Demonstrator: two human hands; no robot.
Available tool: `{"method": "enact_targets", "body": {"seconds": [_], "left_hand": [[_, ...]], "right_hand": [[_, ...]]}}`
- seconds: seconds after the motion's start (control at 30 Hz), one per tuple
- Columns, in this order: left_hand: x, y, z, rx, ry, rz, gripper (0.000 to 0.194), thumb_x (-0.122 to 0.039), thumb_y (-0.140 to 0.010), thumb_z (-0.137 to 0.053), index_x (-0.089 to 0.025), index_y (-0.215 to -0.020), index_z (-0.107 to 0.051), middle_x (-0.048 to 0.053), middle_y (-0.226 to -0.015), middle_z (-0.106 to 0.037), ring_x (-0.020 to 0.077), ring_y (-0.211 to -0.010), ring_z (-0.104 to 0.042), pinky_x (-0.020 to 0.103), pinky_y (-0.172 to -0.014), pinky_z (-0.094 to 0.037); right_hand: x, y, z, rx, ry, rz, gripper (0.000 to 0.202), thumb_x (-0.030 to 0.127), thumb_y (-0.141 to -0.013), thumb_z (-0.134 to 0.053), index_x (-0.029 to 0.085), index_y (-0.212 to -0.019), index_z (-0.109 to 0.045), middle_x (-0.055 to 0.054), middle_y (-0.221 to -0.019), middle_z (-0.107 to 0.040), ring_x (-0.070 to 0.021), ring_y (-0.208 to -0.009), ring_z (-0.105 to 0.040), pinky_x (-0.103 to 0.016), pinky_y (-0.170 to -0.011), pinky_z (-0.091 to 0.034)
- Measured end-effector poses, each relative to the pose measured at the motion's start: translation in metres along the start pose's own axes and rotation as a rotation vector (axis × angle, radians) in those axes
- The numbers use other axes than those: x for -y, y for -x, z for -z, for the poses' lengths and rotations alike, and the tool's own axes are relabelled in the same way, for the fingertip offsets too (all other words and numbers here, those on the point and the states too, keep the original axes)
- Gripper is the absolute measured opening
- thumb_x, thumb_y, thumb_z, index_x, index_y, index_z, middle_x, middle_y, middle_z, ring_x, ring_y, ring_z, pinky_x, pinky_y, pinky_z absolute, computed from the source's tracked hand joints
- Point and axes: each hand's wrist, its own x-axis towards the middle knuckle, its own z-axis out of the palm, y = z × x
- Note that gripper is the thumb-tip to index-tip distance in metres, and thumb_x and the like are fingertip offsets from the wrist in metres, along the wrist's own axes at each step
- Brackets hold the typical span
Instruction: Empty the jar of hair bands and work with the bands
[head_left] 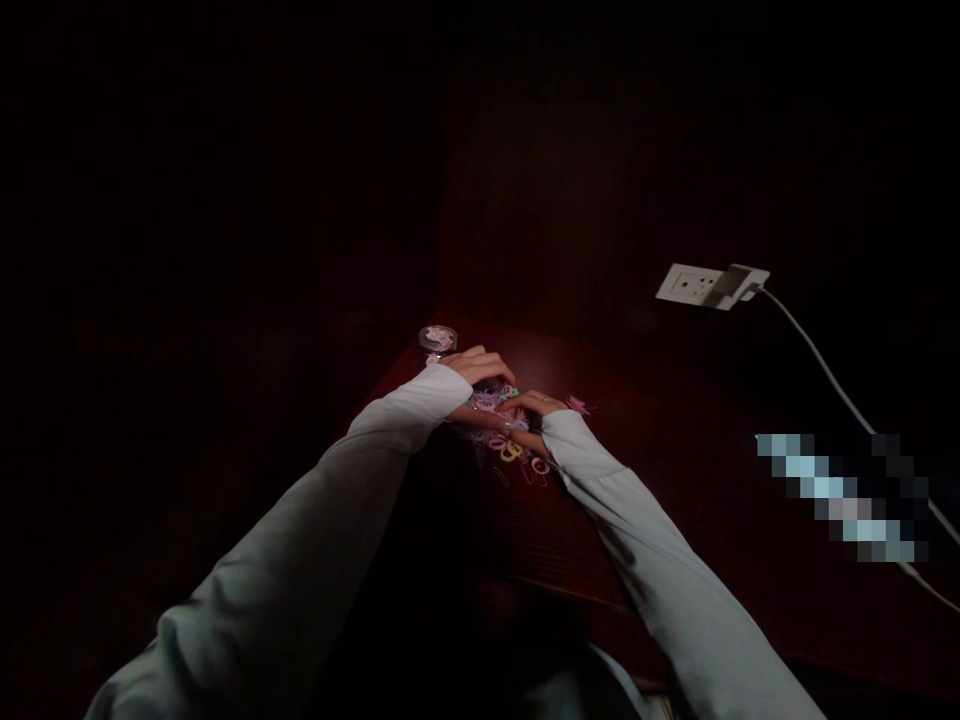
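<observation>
A small heap of colourful hair ties (495, 440), pink, purple, yellow and green, lies on the dark red table (540, 540). My left hand (480, 367) arches over the heap's far left side, fingers bent and apart from the thumb. A green piece (510, 392) shows just below its fingertips; I cannot tell whether they touch it. From the right, my right hand (534, 405) reaches into the heap, with a gap between its fingers and thumb. No held thing can be made out in either hand. Pale long sleeves cover both arms.
Beyond my left hand stands a round clear container (438, 338) with pink pieces in it. A pink piece (577, 404) lies right of my right hand. Farther right are a white wall socket (686, 285), a plugged-in charger (741, 283) and its cable (817, 365). A pixelated patch covers something bright.
</observation>
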Motion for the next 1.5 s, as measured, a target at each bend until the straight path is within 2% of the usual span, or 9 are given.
{"method": "enact_targets", "body": {"seconds": [0.13, 0.23, 0.4, 0.47, 0.53, 0.8, 1.1, 1.3, 1.5], "left_hand": [[-0.006, -0.001, -0.013, -0.061, -0.005, 0.151, 0.035, -0.045, -0.077, -0.079, -0.027, -0.105, -0.072, 0.005, -0.109, -0.070, 0.0242, -0.103, -0.059, 0.031, -0.089, -0.043], [-0.005, 0.000, -0.021, -0.067, -0.028, 0.151, 0.035, -0.046, -0.076, -0.079, -0.028, -0.106, -0.072, 0.004, -0.108, -0.071, 0.0239, -0.101, -0.059, 0.031, -0.088, -0.042], [0.006, 0.002, -0.015, 0.131, -0.080, 0.078, 0.050, -0.050, -0.074, -0.079, -0.028, -0.117, -0.068, 0.003, -0.118, -0.069, 0.0247, -0.107, -0.060, 0.031, -0.090, -0.042], [0.010, 0.001, -0.013, 0.209, -0.098, 0.042, 0.052, -0.051, -0.074, -0.078, -0.026, -0.118, -0.067, 0.004, -0.119, -0.068, 0.0246, -0.109, -0.061, 0.031, -0.091, -0.042], [0.012, 0.000, -0.012, 0.227, -0.111, 0.043, 0.048, -0.052, -0.077, -0.076, -0.025, -0.116, -0.068, 0.004, -0.119, -0.068, 0.0240, -0.110, -0.062, 0.031, -0.091, -0.042], [0.016, -0.002, -0.015, 0.159, -0.061, 0.046, 0.026, -0.043, -0.087, -0.067, -0.023, -0.102, -0.072, 0.002, -0.103, -0.071, 0.0185, -0.096, -0.064, 0.026, -0.080, -0.042], [0.009, -0.003, -0.008, 0.048, 0.038, 0.040, 0.016, -0.032, -0.087, -0.065, -0.019, -0.093, -0.073, 0.002, -0.089, -0.069, 0.0125, -0.073, -0.060, 0.024, -0.068, -0.040], [0.009, -0.003, -0.009, 0.052, 0.040, 0.042, 0.018, -0.033, -0.087, -0.064, -0.019, -0.094, -0.073, 0.002, -0.087, -0.070, 0.0137, -0.075, -0.060, 0.024, -0.070, -0.041], [0.006, 0.000, -0.006, 0.040, 0.043, 0.116, 0.023, -0.035, -0.087, -0.062, -0.020, -0.100, -0.073, 0.001, -0.081, -0.071, 0.0142, -0.073, -0.062, 0.025, -0.069, -0.042]], "right_hand": [[0.000, -0.001, 0.005, -0.061, -0.067, -0.058, 0.023, 0.030, -0.080, -0.068, 0.023, -0.100, -0.077, -0.005, -0.095, -0.074, -0.0206, -0.084, -0.067, -0.031, -0.079, -0.050], [0.001, -0.001, 0.006, -0.106, -0.172, -0.108, 0.024, 0.036, -0.081, -0.066, 0.020, -0.095, -0.077, -0.005, -0.088, -0.073, -0.0199, -0.078, -0.065, -0.031, -0.074, -0.049], [0.002, -0.002, 0.001, -0.131, -0.358, -0.202, 0.029, 0.043, -0.078, -0.065, 0.018, -0.091, -0.074, -0.004, -0.078, -0.070, -0.0169, -0.068, -0.061, -0.028, -0.065, -0.048], [0.001, -0.002, -0.001, -0.141, -0.417, -0.221, 0.030, 0.044, -0.077, -0.066, 0.018, -0.090, -0.073, -0.003, -0.076, -0.069, -0.0157, -0.065, -0.060, -0.027, -0.062, -0.048], [0.001, -0.002, -0.002, -0.145, -0.460, -0.229, 0.029, 0.043, -0.076, -0.066, 0.018, -0.088, -0.072, -0.004, -0.076, -0.070, -0.0152, -0.065, -0.060, -0.026, -0.061, -0.048], [0.001, -0.002, 0.000, -0.175, -0.470, -0.235, 0.034, 0.049, -0.077, -0.070, 0.018, -0.091, -0.074, -0.006, -0.078, -0.073, -0.0151, -0.064, -0.063, -0.026, -0.060, -0.049], [0.002, -0.004, 0.001, -0.200, -0.407, -0.258, 0.042, 0.057, -0.081, -0.067, 0.018, -0.094, -0.075, -0.004, -0.072, -0.071, -0.0137, -0.057, -0.058, -0.025, -0.054, -0.044], [0.004, -0.002, 0.003, -0.175, -0.416, -0.252, 0.040, 0.056, -0.084, -0.066, 0.018, -0.096, -0.074, -0.005, -0.075, -0.073, -0.0155, -0.062, -0.064, -0.026, -0.060, -0.050], [0.005, -0.002, 0.006, -0.162, -0.456, -0.280, 0.040, 0.056, -0.084, -0.067, 0.019, -0.098, -0.075, -0.007, -0.078, -0.075, -0.0186, -0.068, -0.069, -0.029, -0.065, -0.055]]}}
